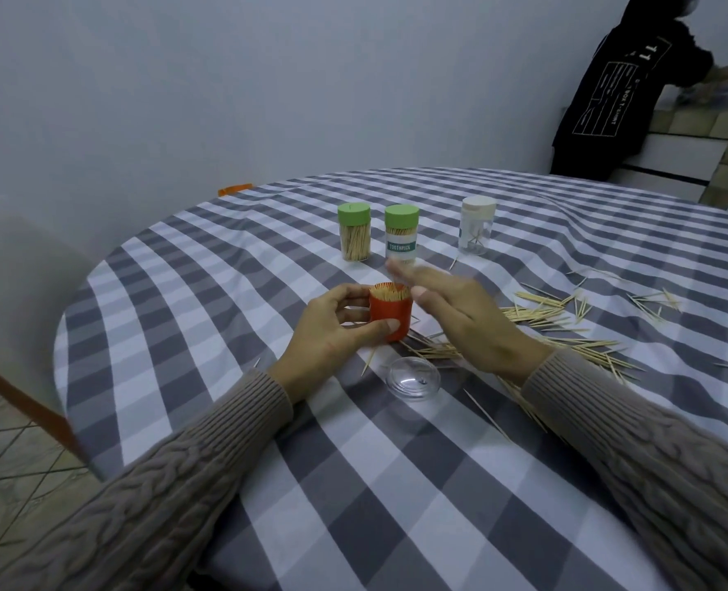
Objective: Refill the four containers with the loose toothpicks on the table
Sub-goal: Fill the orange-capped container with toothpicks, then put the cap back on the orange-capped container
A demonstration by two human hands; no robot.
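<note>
Three lidded containers stood in a row at the far side of the round table with a grey-and-white checked cloth (pixel 268 420): a clear jar with a green lid (pixel 354 232) packed with toothpicks, just beside it a second green-lidded jar with a white TOOTHPICK label (pixel 401 235), and further right, apart, a clear jar with a cream lid (pixel 477 225) that held only a few sticks. A clear round plastic lid (pixel 413 378) lay flat near the table's front, between the two forearms in beige knitted sleeves (pixel 635 424). Loose wooden toothpicks (pixel 541 315) were scattered to the right, some under the right wrist, a few strays by the clear lid. A person in a dark printed top (pixel 601 100) stood at the far right by a tiled counter. The short orange cylindrical container (pixel 392 315) sat upright mid-table, lidless, full to the rim with upright toothpicks. The left hand (pixel 332 322) gripped its side, thumb in front and fingers curled behind. The right hand (pixel 452 309) hovered flat, fingers straight and blurred, just over the orange rim; contact unclear.
</note>
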